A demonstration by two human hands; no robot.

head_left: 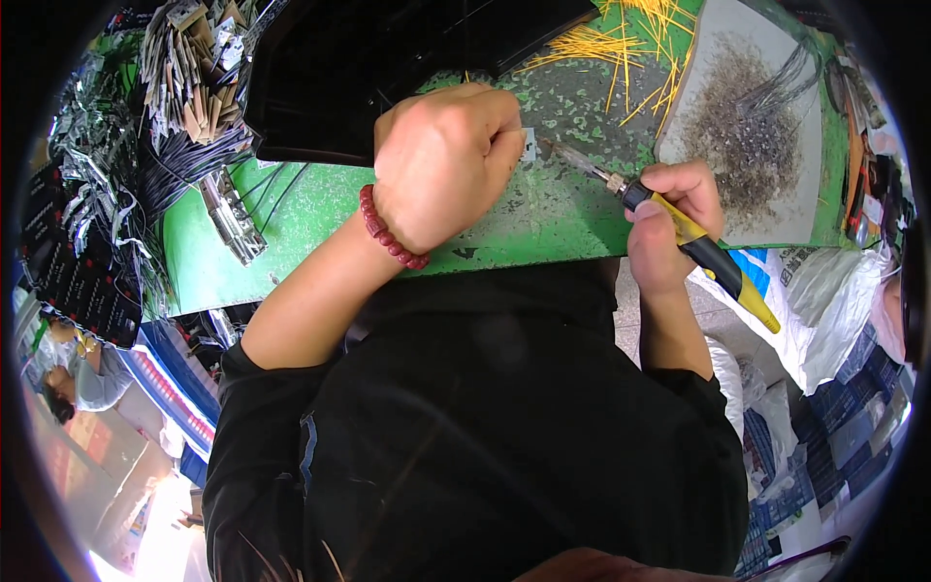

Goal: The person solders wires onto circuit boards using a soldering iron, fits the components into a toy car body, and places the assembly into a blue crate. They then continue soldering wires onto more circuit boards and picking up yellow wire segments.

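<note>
My right hand point(679, 209) grips a yellow-and-black soldering iron point(716, 254) by its handle. The iron's metal tip points left, close to the fingers of my left hand point(446, 160). That hand is closed, back upward, with its fingers curled over the green worktable point(582, 228). Beside those fingertips a small whitish flat piece point(529, 145) shows; whether the fingers pinch it I cannot tell. The palm side is hidden. A string of dark red beads point(379, 228) circles my left wrist.
A large black tray-like thing point(320, 116) lies behind my left hand. Thin yellow wires point(592, 47) are scattered at the back. On the right, a grey board point(703, 131) bears dark debris. Stacked flat pieces with black cables point(194, 82) and a shiny metallic strip point(231, 215) sit left.
</note>
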